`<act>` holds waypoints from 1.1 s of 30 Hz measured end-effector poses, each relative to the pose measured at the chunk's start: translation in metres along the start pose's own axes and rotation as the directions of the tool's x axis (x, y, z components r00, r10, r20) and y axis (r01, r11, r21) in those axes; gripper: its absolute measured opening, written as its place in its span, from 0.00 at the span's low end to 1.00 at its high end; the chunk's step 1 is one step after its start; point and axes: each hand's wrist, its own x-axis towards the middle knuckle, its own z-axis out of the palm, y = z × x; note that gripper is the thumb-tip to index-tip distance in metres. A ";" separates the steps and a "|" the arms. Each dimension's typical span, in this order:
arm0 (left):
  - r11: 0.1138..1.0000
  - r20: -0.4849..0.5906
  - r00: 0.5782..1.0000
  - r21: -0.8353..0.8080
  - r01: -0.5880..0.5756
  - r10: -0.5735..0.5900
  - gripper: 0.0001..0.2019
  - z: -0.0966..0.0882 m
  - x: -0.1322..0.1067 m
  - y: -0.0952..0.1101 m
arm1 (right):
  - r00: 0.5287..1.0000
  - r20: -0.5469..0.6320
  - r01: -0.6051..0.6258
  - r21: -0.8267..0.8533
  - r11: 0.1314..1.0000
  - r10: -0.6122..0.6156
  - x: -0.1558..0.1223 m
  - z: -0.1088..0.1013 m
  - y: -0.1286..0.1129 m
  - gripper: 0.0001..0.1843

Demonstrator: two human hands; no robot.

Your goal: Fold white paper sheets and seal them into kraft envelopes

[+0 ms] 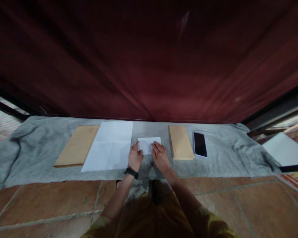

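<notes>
Head view. Folded white paper (149,144): centre of grey cloth (40,148) on the floor, between large white sheet (109,145) and brown envelope (180,142). Left grip (135,158): flat, fingers outstretched, pressing the paper's left edge, clasping nothing. Right grip (160,156): likewise, on its right edge. Phone (200,144): just right of the envelope.

No legible text or numbers, on folded paper (149,142), envelopes (180,142), phone (200,144)

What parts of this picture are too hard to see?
Head view: near edge of the small white paper, covered by the left hand and right hand.
Red marks on the left envelope: too small to read.
White board at right: cut off by the frame edge.
</notes>
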 end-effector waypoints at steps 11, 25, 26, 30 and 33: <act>0.944 0.030 0.994 0.310 -0.111 0.107 0.23 0.003 -0.021 0.011 | 1.000 0.022 -0.010 -0.100 0.995 0.013 -0.001 0.003 -0.004 0.24; 0.811 0.074 0.902 0.411 -0.415 0.425 0.22 0.017 -0.040 0.006 | 0.999 0.050 0.004 -0.170 0.985 0.005 -0.001 0.003 -0.005 0.27; 0.797 0.100 0.884 0.396 -0.456 0.456 0.22 0.022 -0.044 0.006 | 0.998 0.063 0.009 -0.175 0.985 0.002 -0.001 0.002 -0.005 0.27; 0.784 0.144 0.883 0.411 -0.465 0.448 0.26 0.033 -0.055 0.000 | 0.997 0.081 0.011 -0.185 0.983 0.004 -0.002 0.001 -0.004 0.26; 0.772 0.159 0.880 0.429 -0.469 0.447 0.31 0.029 -0.058 -0.006 | 0.997 0.079 0.016 -0.177 0.984 -0.002 -0.001 0.003 -0.003 0.26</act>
